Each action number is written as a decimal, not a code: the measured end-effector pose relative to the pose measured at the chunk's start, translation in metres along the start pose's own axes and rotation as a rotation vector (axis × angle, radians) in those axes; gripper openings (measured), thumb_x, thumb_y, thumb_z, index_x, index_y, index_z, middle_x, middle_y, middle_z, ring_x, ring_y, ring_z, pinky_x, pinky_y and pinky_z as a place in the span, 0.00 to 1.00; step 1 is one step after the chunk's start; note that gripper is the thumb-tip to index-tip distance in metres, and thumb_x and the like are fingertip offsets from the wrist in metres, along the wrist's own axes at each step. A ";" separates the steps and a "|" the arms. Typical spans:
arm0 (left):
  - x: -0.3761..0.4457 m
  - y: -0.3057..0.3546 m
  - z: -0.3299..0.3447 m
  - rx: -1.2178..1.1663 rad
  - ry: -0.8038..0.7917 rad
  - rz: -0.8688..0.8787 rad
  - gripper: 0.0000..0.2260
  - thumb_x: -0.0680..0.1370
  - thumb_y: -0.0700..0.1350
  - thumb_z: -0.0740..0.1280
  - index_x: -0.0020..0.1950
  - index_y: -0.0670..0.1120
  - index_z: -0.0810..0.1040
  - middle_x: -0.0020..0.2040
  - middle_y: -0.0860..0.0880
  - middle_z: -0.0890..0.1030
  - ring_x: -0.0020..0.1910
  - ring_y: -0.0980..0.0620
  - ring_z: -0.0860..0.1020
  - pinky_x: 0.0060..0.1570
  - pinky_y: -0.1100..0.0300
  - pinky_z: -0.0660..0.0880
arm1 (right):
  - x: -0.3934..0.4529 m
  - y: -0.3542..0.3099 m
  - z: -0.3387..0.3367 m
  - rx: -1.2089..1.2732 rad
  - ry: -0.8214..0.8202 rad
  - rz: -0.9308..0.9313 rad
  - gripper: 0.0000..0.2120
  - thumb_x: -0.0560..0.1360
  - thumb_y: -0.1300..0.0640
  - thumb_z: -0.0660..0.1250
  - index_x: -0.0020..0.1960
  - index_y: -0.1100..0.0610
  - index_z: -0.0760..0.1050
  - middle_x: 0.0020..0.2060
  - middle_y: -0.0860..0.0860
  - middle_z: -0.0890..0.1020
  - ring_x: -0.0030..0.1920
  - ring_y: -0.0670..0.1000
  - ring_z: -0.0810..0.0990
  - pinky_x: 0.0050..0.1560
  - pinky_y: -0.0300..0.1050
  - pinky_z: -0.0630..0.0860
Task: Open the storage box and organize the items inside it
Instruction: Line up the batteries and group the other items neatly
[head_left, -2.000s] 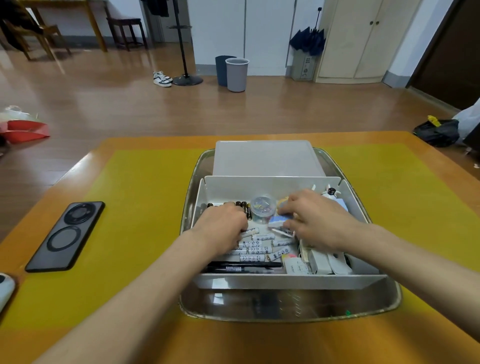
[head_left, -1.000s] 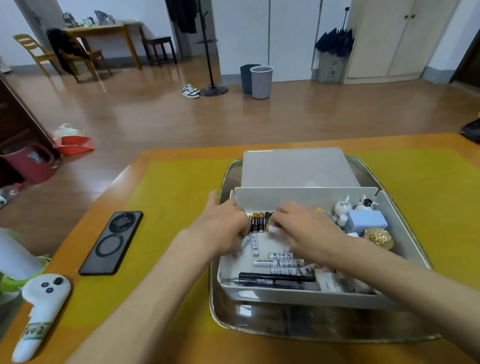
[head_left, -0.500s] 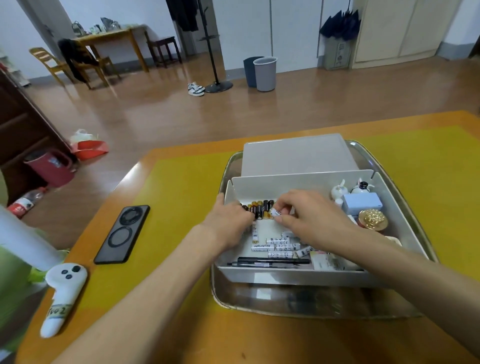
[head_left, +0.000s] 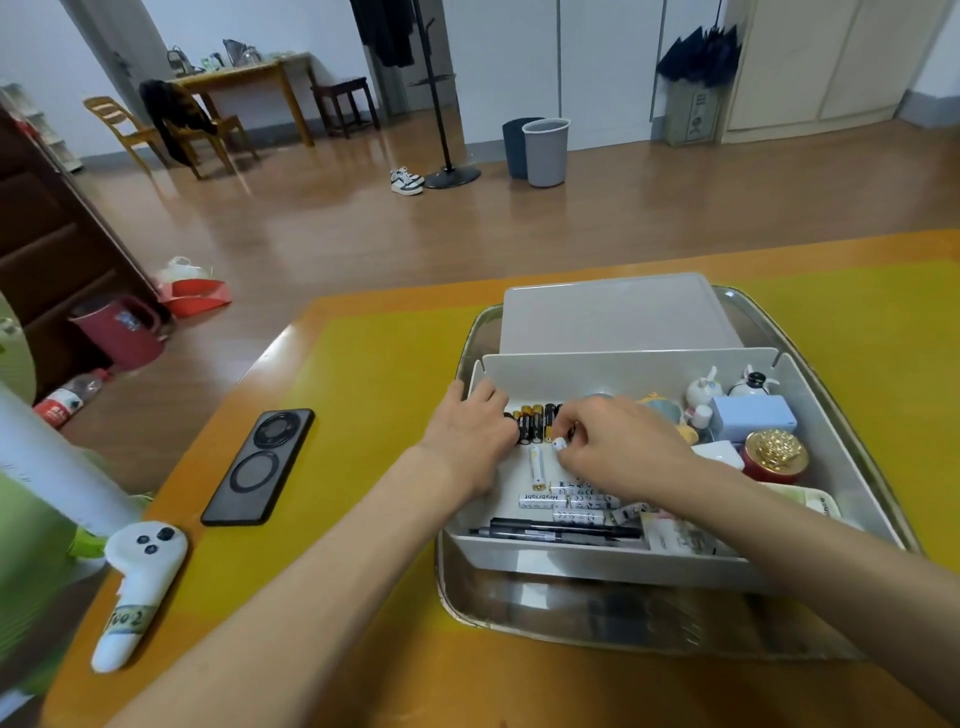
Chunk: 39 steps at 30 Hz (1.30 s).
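Head view, sole view. Storage box (head_left: 613, 564), white, open, seated in a metal tray (head_left: 519, 608) on the yellow table mat (head_left: 363, 374); its lid (head_left: 618, 312) lies flat just behind it in the same tray. Left hand (head_left: 470, 428) at the box's far-left corner, fingers curled down against a row of dark batteries (head_left: 535, 421), thumb outside the wall; whether it grips any, cannot tell. Right hand (head_left: 618, 447) inside the box, fingertips pinched on a small white battery (head_left: 559, 443) just beside the dark row. Loose white batteries (head_left: 540, 500) lie mid-box; black pens (head_left: 561, 532) along the near wall; pale blue case (head_left: 753, 417), red-and-gold jar (head_left: 774, 457) and small figurines (head_left: 704, 389) at the right. Black phone (head_left: 260, 465) and white controller (head_left: 137, 587) lie on the mat, well left of the tray.
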<state>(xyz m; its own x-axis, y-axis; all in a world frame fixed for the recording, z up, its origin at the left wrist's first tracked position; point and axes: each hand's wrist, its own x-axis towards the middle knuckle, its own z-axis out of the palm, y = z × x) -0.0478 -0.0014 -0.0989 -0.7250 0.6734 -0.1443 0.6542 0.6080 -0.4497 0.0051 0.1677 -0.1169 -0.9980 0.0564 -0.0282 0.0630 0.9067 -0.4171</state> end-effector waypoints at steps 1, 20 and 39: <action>0.002 -0.001 0.000 -0.001 0.015 0.002 0.13 0.75 0.46 0.68 0.60 0.48 0.77 0.62 0.46 0.72 0.67 0.45 0.65 0.66 0.47 0.64 | 0.003 -0.001 0.002 -0.001 0.000 0.010 0.12 0.70 0.54 0.64 0.51 0.45 0.80 0.40 0.45 0.79 0.43 0.53 0.76 0.39 0.46 0.70; -0.003 0.002 0.000 -0.240 0.067 0.055 0.17 0.75 0.59 0.70 0.57 0.49 0.79 0.56 0.50 0.79 0.63 0.48 0.73 0.67 0.44 0.61 | 0.001 0.003 0.024 -0.288 0.054 -0.098 0.10 0.76 0.52 0.66 0.56 0.48 0.80 0.49 0.50 0.83 0.53 0.58 0.81 0.45 0.49 0.74; -0.007 0.000 0.010 -0.232 0.078 -0.036 0.12 0.75 0.43 0.68 0.59 0.48 0.78 0.62 0.46 0.70 0.68 0.44 0.64 0.67 0.44 0.61 | 0.012 -0.003 0.031 -0.164 0.029 -0.086 0.13 0.75 0.46 0.68 0.58 0.48 0.80 0.51 0.49 0.84 0.53 0.55 0.81 0.45 0.48 0.75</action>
<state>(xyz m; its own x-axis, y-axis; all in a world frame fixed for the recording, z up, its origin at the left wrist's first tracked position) -0.0451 -0.0100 -0.1074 -0.7363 0.6741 -0.0595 0.6663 0.7068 -0.2377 -0.0068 0.1528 -0.1446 -0.9995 -0.0147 0.0285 -0.0217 0.9645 -0.2630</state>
